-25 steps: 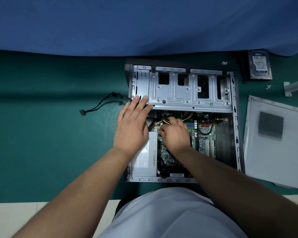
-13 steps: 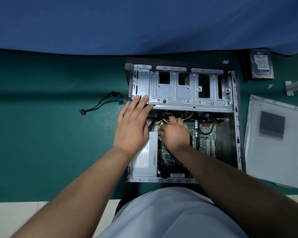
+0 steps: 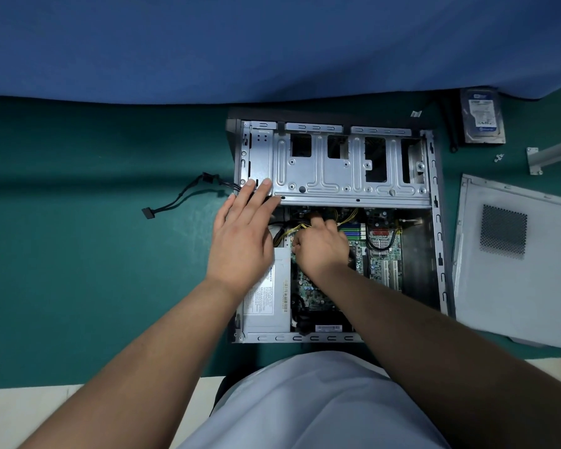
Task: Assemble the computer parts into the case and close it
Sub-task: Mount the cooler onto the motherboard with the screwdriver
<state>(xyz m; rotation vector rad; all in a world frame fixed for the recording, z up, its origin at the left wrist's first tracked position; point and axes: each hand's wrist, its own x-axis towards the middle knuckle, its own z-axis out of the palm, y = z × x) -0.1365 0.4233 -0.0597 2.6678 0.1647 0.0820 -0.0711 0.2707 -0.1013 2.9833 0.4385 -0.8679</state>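
An open computer case (image 3: pixel 436 222) lies on its side on the green table, its silver drive cage (image 3: pixel 344 170) at the far end. My left hand (image 3: pixel 243 234) rests flat with straight fingers on the cage's near left corner, above the grey power supply (image 3: pixel 266 296). My right hand (image 3: pixel 319 246) is inside the case over the green motherboard (image 3: pixel 382 257), fingers curled around the bundle of yellow and black cables (image 3: pixel 345 217) near the cage's edge. What the fingertips pinch is hidden. The grey side panel (image 3: pixel 515 264) lies to the right of the case.
A black SATA power cable (image 3: pixel 178 197) trails out of the case to the left. A hard drive (image 3: pixel 482 116) lies at the far right, with a metal bracket (image 3: pixel 551 155) and small screws (image 3: pixel 499 158) near it. A blue cloth hangs behind the table.
My right hand has crept slightly farther toward the drive cage among the yellow cables. My left hand has stayed on the cage corner.
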